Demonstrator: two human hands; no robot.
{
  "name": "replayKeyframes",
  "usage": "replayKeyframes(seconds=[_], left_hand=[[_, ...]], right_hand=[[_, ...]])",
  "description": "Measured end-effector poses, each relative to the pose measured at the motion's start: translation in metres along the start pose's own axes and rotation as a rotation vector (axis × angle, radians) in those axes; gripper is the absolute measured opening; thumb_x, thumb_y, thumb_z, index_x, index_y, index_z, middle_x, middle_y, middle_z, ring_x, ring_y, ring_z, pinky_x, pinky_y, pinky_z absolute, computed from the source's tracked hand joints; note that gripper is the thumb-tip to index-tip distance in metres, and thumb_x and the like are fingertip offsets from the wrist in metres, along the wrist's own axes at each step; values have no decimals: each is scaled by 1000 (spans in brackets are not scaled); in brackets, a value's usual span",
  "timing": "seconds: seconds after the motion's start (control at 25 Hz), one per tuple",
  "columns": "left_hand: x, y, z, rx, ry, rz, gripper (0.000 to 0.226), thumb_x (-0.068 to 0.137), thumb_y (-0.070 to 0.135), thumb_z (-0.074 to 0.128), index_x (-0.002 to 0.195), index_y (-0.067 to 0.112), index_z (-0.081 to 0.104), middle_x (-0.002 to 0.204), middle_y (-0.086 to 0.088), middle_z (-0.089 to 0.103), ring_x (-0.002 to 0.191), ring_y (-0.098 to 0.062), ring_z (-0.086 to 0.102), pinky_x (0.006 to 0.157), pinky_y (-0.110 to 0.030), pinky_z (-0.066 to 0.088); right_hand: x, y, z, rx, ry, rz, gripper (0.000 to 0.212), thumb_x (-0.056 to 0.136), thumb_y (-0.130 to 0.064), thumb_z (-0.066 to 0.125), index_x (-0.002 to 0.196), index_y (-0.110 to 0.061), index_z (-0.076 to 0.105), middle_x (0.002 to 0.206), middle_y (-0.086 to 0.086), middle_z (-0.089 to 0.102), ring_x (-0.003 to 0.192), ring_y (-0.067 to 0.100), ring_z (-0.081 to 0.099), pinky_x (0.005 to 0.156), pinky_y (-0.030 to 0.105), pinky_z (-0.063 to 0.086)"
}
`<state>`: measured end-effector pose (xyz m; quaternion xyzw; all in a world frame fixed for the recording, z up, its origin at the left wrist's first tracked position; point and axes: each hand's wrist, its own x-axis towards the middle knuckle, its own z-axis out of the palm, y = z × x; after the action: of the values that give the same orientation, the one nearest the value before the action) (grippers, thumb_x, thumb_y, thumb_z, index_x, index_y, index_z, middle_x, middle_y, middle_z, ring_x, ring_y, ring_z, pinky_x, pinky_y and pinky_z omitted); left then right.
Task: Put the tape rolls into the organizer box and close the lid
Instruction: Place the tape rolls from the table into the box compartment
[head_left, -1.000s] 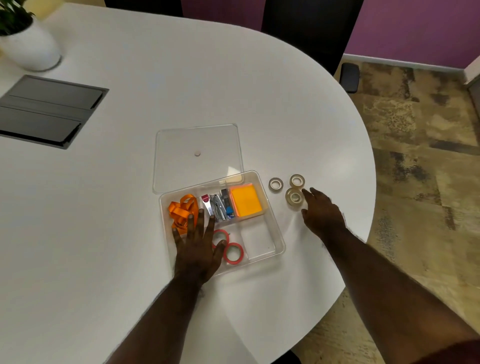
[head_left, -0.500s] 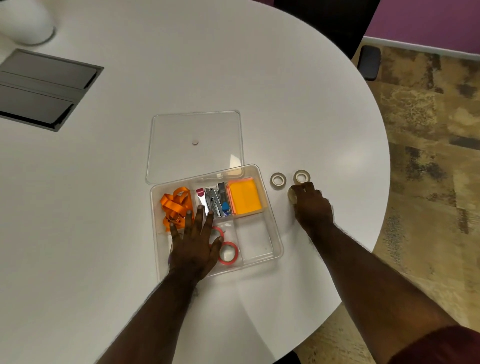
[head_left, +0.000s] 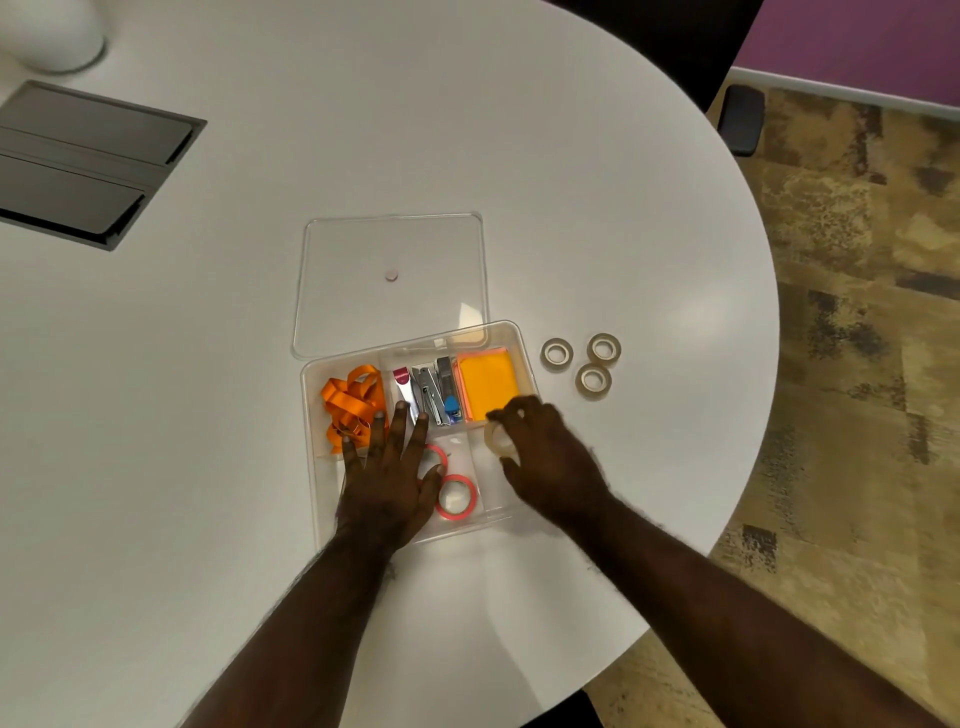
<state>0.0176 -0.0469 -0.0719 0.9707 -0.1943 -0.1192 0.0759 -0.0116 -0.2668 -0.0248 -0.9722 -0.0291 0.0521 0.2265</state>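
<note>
The clear organizer box stands open on the white table. Its clear lid lies flat just behind it. My right hand is over the box's front right compartment, shut on a clear tape roll. My left hand lies flat with fingers spread on the box's front left part, next to two red tape rolls; one of them is partly under the hand. Three clear tape rolls lie on the table to the right of the box.
Inside the box are an orange ribbon, a stapler and small metal tools, and orange sticky notes. A grey cable hatch sits at the far left. The table's rounded edge runs at the right, above patterned carpet.
My right hand picked up a clear tape roll from the stack right of the box and carried it left over the front right compartment. The left hand stayed on the box.
</note>
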Motion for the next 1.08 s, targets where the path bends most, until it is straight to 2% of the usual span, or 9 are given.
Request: replayKeyframes(seconds=[0.16, 0.28, 0.44, 0.56, 0.68, 0.76, 0.84, 0.92, 1.08], left_hand=[[0, 0, 1, 16, -11, 5, 78, 94, 68, 11, 152, 19, 31, 161, -13, 25, 148, -41, 18, 112, -73, 18], [-1, 0, 3, 8, -14, -4, 81, 93, 71, 11, 153, 20, 29, 162, -12, 22, 149, -41, 16, 112, -73, 17], [0, -1, 7, 7, -13, -19, 82, 92, 72, 9, 154, 22, 27, 163, -11, 19, 150, -39, 13, 112, -72, 15], [0, -1, 8, 10, -6, -16, 80, 92, 71, 11, 154, 22, 26, 164, -10, 18, 150, -38, 12, 113, -72, 14], [-2, -3, 9, 13, 13, 1, 77, 94, 68, 14, 154, 21, 25, 164, -10, 17, 151, -37, 10, 114, -70, 12], [-3, -2, 7, 7, 32, 11, 75, 95, 66, 15, 154, 21, 26, 164, -11, 17, 151, -37, 11, 114, -71, 13], [-4, -2, 4, -8, 48, 19, 75, 96, 65, 14, 153, 19, 28, 163, -12, 20, 150, -38, 14, 114, -71, 14], [-4, -2, 4, -1, 60, 39, 74, 97, 63, 14, 152, 17, 32, 161, -15, 24, 149, -40, 17, 113, -71, 16], [-5, -2, 6, 16, 63, 45, 73, 97, 62, 18, 152, 16, 33, 161, -15, 25, 148, -40, 18, 113, -71, 17]], right_hand=[[7, -14, 24, -184, -223, 120, 57, 79, -15, 75, 129, -16, 49, 129, 7, 56, 107, 26, 59, 81, 39, 57], [18, -21, 27, -188, -266, 168, 50, 83, -19, 71, 127, -13, 48, 125, 10, 56, 98, 28, 63, 77, 39, 56], [20, -25, 33, -157, -299, 183, 48, 85, -23, 68, 126, -13, 47, 127, 11, 54, 98, 29, 62, 78, 40, 56], [17, -22, 30, -200, -214, 121, 44, 84, -27, 70, 122, -15, 52, 120, 8, 60, 92, 27, 65, 72, 37, 57], [17, 0, 8, -181, 109, 51, 20, 87, -26, 62, 106, -21, 61, 101, 3, 66, 78, 24, 65, 60, 32, 52], [27, 34, -13, -110, 271, 169, 22, 85, -20, 61, 107, -22, 62, 103, 3, 66, 84, 26, 64, 62, 35, 52], [39, 72, -23, -151, 248, 289, 32, 82, -16, 61, 114, -19, 61, 113, 8, 63, 92, 32, 61, 67, 39, 55], [44, 99, -17, -245, 192, 348, 33, 83, -17, 61, 116, -17, 61, 117, 11, 60, 90, 37, 60, 64, 43, 56], [39, 114, -3, -334, 30, 388, 31, 80, -21, 67, 110, -18, 62, 119, 11, 56, 90, 36, 58, 60, 39, 53]])
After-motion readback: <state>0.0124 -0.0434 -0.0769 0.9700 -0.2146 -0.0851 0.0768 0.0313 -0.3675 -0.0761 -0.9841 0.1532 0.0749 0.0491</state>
